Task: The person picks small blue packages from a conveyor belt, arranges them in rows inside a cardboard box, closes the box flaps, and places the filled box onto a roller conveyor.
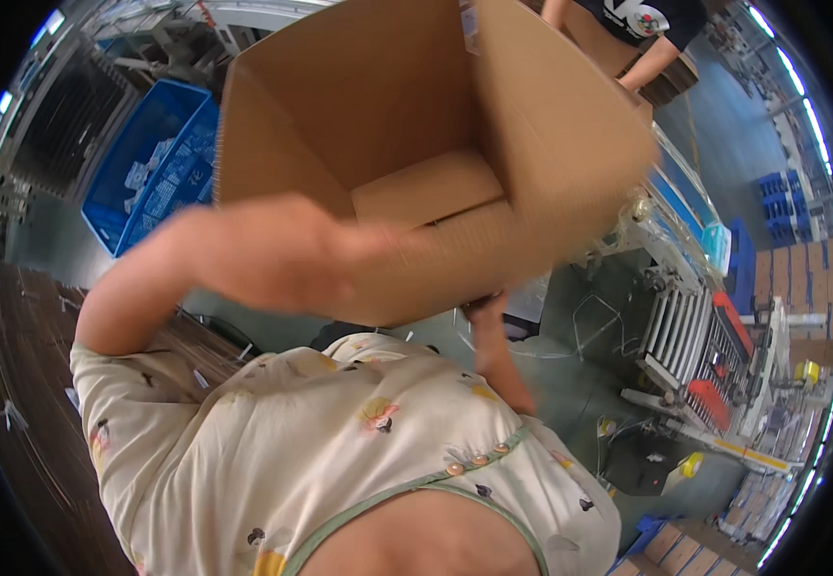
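A large open cardboard box [426, 106] is tilted in front of me, its opening toward me and its bottom flaps [431, 197] showing inside. My left hand [287, 254] is in front of the box's near left side, smeared by motion. Its finger shape and any contact with the wall are unclear. Under the near lower edge, my right hand [486, 305] holds the box from below. The box hides most of that hand's fingers.
A blue plastic bin [152, 163] with clear wrap and white pieces stands left. Dark stacked sheets [27, 384] line the near left. At right is a roller conveyor machine [695, 336] with red parts. A co-worker [651, 43] stands beyond the box, far right. White strapping [594, 322] litters the floor.
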A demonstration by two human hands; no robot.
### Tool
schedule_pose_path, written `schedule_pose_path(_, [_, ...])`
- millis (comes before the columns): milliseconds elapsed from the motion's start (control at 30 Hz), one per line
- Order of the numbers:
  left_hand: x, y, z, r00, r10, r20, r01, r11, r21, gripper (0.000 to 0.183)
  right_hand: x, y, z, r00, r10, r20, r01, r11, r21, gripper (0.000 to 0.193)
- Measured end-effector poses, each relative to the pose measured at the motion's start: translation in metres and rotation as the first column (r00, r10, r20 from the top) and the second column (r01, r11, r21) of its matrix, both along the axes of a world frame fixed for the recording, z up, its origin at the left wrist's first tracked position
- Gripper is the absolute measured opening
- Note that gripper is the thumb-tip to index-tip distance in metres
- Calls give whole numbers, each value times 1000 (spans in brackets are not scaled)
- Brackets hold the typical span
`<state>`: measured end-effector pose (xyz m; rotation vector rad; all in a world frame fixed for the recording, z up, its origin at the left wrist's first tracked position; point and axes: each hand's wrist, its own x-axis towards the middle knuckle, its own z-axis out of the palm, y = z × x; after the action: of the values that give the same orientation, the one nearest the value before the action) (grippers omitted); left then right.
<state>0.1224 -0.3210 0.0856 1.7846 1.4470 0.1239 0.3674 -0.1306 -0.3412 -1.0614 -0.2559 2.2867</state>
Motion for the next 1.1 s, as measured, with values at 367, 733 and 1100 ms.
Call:
schedule_pose_path(367, [9,26,-175,827,-189,-529,291,950,116,52,125,100,56,915,249,318,-378,802,462,58])
schedule_pose_path(733, [-57,76,-162,638,719,-276,-180,488,854,67,-34,101,197,-77,-632,771,-899,379,220,23])
schedule_pose_path(1100, [-162,101,-353,268,584,-766,-421,786,452,72,-26,128,196,115,-628,769,-869,311,384,22])
